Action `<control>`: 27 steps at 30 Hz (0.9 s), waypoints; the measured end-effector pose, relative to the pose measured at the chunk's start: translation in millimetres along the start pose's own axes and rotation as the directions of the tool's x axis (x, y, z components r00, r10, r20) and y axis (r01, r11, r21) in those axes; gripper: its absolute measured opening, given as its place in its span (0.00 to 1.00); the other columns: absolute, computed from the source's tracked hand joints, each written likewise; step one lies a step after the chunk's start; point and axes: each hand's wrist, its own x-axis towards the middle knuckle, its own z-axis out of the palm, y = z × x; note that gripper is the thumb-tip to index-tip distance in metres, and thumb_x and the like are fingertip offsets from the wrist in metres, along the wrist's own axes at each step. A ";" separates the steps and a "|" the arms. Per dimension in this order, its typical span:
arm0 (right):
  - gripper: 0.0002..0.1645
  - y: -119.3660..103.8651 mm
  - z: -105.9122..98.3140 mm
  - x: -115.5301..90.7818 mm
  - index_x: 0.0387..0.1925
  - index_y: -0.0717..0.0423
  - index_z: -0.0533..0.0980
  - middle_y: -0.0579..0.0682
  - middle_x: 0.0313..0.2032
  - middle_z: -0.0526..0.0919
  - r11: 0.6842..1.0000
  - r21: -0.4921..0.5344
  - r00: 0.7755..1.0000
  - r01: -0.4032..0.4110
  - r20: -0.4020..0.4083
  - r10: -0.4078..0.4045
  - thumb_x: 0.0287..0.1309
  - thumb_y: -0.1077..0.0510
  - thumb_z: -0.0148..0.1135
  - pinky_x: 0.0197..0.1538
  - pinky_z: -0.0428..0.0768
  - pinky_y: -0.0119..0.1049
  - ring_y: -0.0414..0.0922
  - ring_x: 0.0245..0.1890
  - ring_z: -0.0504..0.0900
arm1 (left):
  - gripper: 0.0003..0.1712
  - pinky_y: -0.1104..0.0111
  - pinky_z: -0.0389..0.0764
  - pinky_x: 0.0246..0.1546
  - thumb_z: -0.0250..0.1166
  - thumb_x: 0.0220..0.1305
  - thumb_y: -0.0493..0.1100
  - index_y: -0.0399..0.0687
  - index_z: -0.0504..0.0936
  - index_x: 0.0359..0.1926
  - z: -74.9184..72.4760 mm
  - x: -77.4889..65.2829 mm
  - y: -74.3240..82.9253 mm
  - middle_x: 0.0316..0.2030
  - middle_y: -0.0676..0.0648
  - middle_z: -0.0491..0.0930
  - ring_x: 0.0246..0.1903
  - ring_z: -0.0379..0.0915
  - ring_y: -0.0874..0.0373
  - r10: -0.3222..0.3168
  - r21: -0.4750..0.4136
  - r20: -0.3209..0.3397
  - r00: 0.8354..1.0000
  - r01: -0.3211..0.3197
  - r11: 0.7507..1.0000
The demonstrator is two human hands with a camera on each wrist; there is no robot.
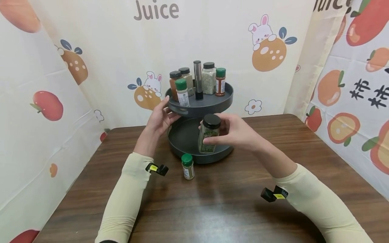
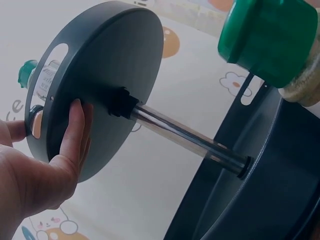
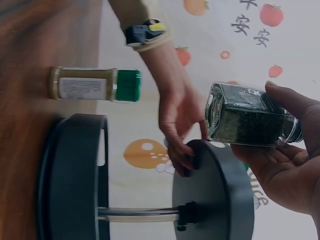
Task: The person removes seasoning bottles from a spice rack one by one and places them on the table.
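Observation:
A dark grey two-tier round spice rack stands on the table. My left hand holds the left rim of its upper tray, thumb at the outer side and fingers underneath, beside a handle slot. In front of the rack, above the lower tray, my right hand grips a square glass jar of dark green dried herbs with a black lid. The right wrist view shows this jar with its base turned to the left. A green-capped spice jar stands on the table just before the lower tray.
Several spice jars stand on the upper tray, among them a green-capped white-labelled one, a red one and a clear black-lidded one. A metal post rises between them. Printed curtains enclose the wooden table.

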 end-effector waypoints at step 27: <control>0.27 46.1 35.0 -20.4 0.52 0.59 0.78 0.50 0.43 0.86 0.996 -0.048 0.996 -0.069 0.060 0.072 0.49 0.60 0.76 0.40 0.85 0.38 0.42 0.38 0.84 | 0.39 0.62 0.89 0.40 0.59 0.70 0.56 0.46 0.57 0.74 0.7 -1.7 -0.1 0.48 0.41 0.74 0.40 0.85 0.51 -0.010 0.006 -0.014 1.000 0.010 1.000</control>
